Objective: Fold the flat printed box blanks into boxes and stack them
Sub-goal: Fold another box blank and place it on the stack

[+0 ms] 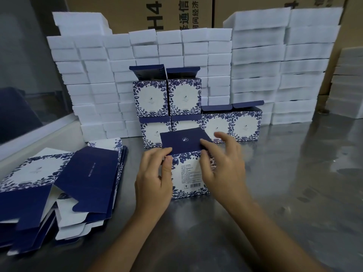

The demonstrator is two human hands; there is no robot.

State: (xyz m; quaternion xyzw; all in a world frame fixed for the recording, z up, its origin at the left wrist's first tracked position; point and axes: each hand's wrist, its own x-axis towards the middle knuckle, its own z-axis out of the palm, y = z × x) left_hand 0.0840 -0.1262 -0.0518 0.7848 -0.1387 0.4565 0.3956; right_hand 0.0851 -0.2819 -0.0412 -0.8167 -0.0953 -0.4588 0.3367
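Navy-and-white printed card is what the person is working with: a half-formed box (188,173) is standing on the steel table (294,193) near its middle, with its label-and-barcode panel facing the camera and its dark blue lid flap (182,139) lying nearly level over the top. The left hand (155,179) is pinching the box's upper left corner, thumb on the front panel and fingers curled over the flap's near edge. The right hand (220,163) is reaching over the upper right corner, some fingers bearing on the flap's right edge and the others spreading loosely above it; whether it is truly gripping cannot be told.

The card is probably behaving as light, thin and springy stock, stiff along the panels and weak at the creases, so pressing at corners and fold lines looks wiser than squeezing the hollow walls, which could dent.

Toward the table's far edge, six finished boxes (198,107) are standing in two tiers, four below and two above at the left, all with lid flaps raised or ajar; their insides are not showing, so what they hold, if anything, cannot be told. At the table's left edge a pile of flat box blanks (68,183) is lying fanned and overlapping. Along the far edge, white foam blocks (255,55) are rising in tall stacks, with brown cartons (176,12) standing beyond them.
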